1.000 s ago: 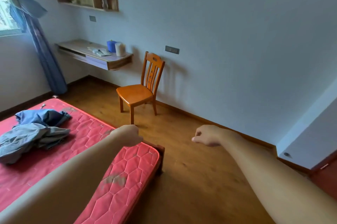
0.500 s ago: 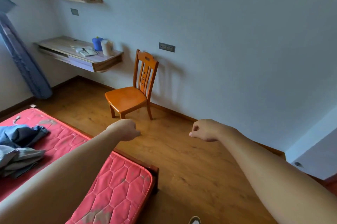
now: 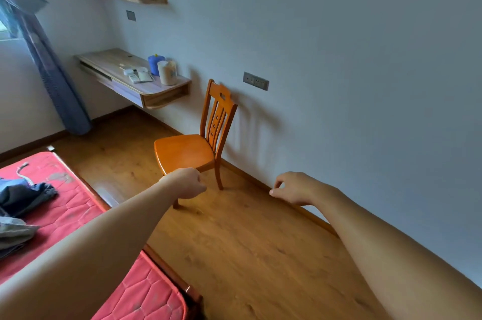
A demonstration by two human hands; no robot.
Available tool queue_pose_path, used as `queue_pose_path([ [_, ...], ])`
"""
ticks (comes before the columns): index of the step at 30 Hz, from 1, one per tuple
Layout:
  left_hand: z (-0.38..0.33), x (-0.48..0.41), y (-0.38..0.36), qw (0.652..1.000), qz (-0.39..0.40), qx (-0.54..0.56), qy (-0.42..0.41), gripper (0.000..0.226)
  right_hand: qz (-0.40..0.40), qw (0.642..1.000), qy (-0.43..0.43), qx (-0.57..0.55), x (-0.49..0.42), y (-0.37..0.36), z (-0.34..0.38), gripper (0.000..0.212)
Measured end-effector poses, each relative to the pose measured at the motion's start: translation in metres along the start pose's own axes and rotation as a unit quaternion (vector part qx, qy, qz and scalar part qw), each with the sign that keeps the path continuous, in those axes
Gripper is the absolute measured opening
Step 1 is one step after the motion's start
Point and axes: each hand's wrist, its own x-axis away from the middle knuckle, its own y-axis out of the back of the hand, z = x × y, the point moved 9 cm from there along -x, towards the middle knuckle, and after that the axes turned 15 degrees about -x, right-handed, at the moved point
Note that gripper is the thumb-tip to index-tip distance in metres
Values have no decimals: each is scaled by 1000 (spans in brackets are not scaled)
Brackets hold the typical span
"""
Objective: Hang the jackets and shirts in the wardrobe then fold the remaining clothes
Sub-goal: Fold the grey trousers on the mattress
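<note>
Wood floor and a pale wall fill most of my view. L hand is out in front, curled in a tight fist, nothing in it. R hand is out too, fingers bent in w/ a small gap by the thumb, also holding nothing. Just past the L hand stands an orange chair, its back to the wall. Further left is the red bed. The clothes lie in a heap on it, blue and grey bits mixed up, well apart from both hands. No wardrobe in view, so I can't tell where it is.

My guess: this is the go-and-fetch step, nothing picked up yet. To do it well I'd turn left to the bed, open both hands wide before reaching, and lift 1 piece off the top, not the whole heap. Find the collar or shoulders first, so a shirt or jacket hangs straight & doesn't drag. Pants etc. stay on the bed for folding.
</note>
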Motion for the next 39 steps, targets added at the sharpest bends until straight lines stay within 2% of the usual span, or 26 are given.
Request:
queue_pose_path([
  [11,28,-140,44,997,-8,22,78,29,38,997,64,26,-179,53,38,38],
  [19,102,-232,91,988,-28,14,151,33,57,990,123,32,-322,96,112,39],
  [24,165,-248,102,978,-26,46,201,31,95,978,172,64,-404,86,179,36],
  [30,266,-259,93,955,-5,63,289,39,188,944,252,101,-480,27,290,39],
  [35,348,-273,86,925,9,96,367,29,247,901,331,131,-534,-24,390,41],
  [39,405,-267,87,886,2,126,446,25,279,863,385,172,-573,-47,472,40],
])
